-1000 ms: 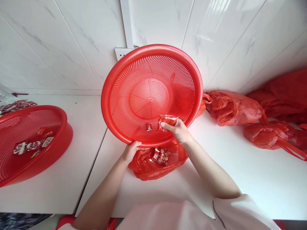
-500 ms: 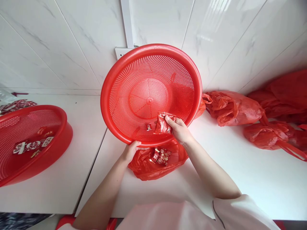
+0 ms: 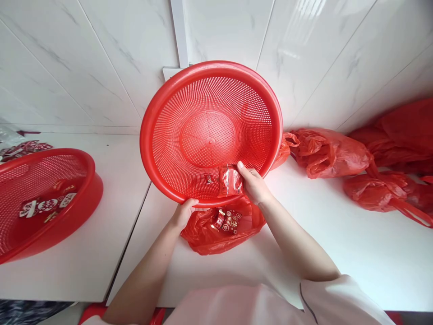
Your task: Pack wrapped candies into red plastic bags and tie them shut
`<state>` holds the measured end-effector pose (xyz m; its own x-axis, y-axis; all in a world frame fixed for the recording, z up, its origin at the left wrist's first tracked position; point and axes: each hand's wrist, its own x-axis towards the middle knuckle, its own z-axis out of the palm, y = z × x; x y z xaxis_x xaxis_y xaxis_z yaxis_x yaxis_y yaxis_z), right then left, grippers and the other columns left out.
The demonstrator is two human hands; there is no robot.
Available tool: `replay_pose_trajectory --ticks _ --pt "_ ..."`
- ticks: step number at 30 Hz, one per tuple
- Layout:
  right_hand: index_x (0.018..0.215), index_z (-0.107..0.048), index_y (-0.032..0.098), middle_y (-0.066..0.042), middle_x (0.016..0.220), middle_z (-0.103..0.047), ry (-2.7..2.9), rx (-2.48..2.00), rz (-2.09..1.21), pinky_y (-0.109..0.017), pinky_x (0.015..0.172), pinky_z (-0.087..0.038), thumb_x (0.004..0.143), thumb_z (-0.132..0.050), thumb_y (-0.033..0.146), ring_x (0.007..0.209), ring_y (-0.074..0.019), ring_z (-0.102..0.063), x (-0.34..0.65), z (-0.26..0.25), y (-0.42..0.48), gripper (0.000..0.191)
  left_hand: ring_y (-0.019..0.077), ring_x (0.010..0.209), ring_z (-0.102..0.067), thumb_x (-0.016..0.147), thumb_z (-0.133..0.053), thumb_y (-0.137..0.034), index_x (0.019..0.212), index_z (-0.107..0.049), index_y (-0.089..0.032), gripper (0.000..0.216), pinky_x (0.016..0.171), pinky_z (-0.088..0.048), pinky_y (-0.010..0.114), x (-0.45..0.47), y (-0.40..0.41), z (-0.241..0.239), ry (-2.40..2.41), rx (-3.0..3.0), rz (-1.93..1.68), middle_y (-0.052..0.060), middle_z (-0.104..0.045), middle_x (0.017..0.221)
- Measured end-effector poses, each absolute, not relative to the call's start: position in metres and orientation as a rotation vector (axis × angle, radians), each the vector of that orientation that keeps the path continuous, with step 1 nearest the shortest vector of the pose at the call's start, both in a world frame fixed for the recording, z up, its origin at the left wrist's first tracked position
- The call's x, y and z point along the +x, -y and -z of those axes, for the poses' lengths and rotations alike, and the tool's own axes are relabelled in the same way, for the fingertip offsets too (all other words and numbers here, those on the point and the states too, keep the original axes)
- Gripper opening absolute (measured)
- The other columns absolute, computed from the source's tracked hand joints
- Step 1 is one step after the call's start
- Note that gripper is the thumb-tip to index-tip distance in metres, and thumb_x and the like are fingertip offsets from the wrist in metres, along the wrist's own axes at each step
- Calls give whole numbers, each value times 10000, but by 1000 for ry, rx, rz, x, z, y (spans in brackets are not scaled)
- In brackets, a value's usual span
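Observation:
A large red plastic colander basket (image 3: 209,97) is tipped toward me above the table. My left hand (image 3: 184,213) grips its lower rim, thumb over the edge and fingers hidden beneath. Inside the basket's lower right, my right hand (image 3: 253,183) is closed on a red snack packet (image 3: 230,180), thumb on top. One small wrapped candy (image 3: 209,179) lies left of that packet on the basket wall. Under the basket's front rim sits an opened red plastic bag (image 3: 216,246). It contains a dark red printed packet (image 3: 232,221) and a shiny red wrapped piece (image 3: 218,219).
At left, another red basket (image 3: 86,178) holds several printed packets (image 3: 47,205), with more packets (image 3: 25,150) behind it. Tied red plastic bags (image 3: 333,153) line the right side by the tiled wall (image 3: 314,54). A seam divides the white tables (image 3: 77,253).
The red packet in my right hand has turned and dropped slightly toward the basket's lower rim. The basket has shifted a little left.

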<state>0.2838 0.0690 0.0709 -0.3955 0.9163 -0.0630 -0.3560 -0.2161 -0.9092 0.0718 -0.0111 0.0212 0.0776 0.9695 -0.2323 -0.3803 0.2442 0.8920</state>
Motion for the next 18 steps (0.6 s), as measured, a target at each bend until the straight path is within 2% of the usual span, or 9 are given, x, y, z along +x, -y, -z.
replay_pose_trajectory --ticks 9,14,18 --pt "602 -657 179 -24 576 -662 1182 -968 -1668 -289 518 -491 787 -621 641 476 -141 -560 285 -77 -68 499 344 991 -677 740 -597 -276 953 -746 -102 313 844 -549 461 72 11 -23 -1005 750 -1169 133 -740 1020" --pt "710 -692 169 -28 619 -665 1299 -911 -1706 -291 581 -503 814 -598 625 559 -155 -593 287 -79 -68 477 338 997 -676 749 -590 -271 973 -739 -105 316 851 -543 461 73 11 -24 -1000 757 -1174 127 -741 1015" --pt "922 -696 185 -1 729 -669 1634 -830 -1477 -244 598 -455 790 -694 512 623 -122 -574 289 -82 -66 353 338 959 -690 755 -584 -274 965 -740 -96 316 859 -535 470 72 12 -23 -995 708 -1147 132 -749 965"
